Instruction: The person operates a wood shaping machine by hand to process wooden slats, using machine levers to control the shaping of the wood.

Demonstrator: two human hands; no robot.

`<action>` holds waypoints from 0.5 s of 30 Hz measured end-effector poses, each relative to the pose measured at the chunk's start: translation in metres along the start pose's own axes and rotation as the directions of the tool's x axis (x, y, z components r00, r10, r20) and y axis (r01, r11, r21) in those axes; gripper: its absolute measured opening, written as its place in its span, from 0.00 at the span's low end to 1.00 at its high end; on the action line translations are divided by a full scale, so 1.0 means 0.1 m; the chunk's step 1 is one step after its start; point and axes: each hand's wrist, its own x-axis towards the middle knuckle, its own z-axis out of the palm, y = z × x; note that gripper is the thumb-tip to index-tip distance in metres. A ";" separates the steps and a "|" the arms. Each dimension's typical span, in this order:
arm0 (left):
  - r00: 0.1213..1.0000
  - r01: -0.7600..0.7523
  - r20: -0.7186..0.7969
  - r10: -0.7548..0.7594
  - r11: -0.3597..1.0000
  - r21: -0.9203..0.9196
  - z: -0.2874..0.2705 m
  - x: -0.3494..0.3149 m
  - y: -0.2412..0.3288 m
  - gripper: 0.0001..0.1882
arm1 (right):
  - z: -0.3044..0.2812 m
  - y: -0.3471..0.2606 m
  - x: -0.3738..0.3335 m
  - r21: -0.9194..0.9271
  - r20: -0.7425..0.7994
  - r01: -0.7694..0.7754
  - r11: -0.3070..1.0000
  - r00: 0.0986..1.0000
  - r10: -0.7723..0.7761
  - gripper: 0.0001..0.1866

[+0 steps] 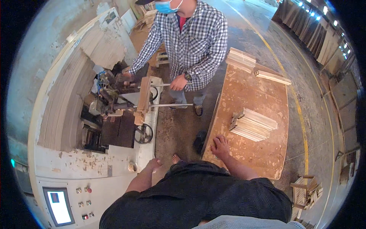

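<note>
My right hand [220,147] rests on the worn brown tabletop [251,95], fingers apart and slightly bent, with nothing held. Beyond it on the same table lies a stack of light wooden strips [254,124], apart from the hand. My left hand [154,164] is beside the edge of the white machine [126,160], close to a small round cup-like opening [132,166]. Its fingers are mostly hidden, so its grip does not show. Further along, a wooden block [144,95] sits across two metal rods [171,105] on the machine.
A person in a checkered shirt [198,42] stands opposite, one hand at the machine's tooling, the other by a rod. Handwheels [144,133] stick out beside the aisle. More wooden pieces [241,59] lie at the table's far end. A screen [58,206] and buttons are at lower left.
</note>
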 end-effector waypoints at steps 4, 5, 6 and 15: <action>0.999 -0.029 -0.028 0.031 0.997 0.068 0.08 0.08 -0.10 0.32 | 0.07 0.02 0.01 0.040 -0.007 0.028 0.999 1.000 -0.028 0.20; 0.999 -0.001 0.036 -0.001 0.999 0.048 0.09 0.07 -0.12 0.32 | 0.06 0.00 0.01 0.054 -0.007 0.037 0.998 0.999 -0.036 0.19; 0.994 0.029 0.101 -0.032 0.999 0.030 0.09 0.09 -0.12 0.32 | 0.03 0.00 0.03 0.075 -0.027 0.060 0.995 0.998 -0.058 0.19; 0.991 -0.103 0.089 0.098 0.993 0.058 0.19 0.09 -0.17 0.32 | 0.01 -0.01 0.03 0.069 0.000 0.013 0.998 1.000 -0.013 0.18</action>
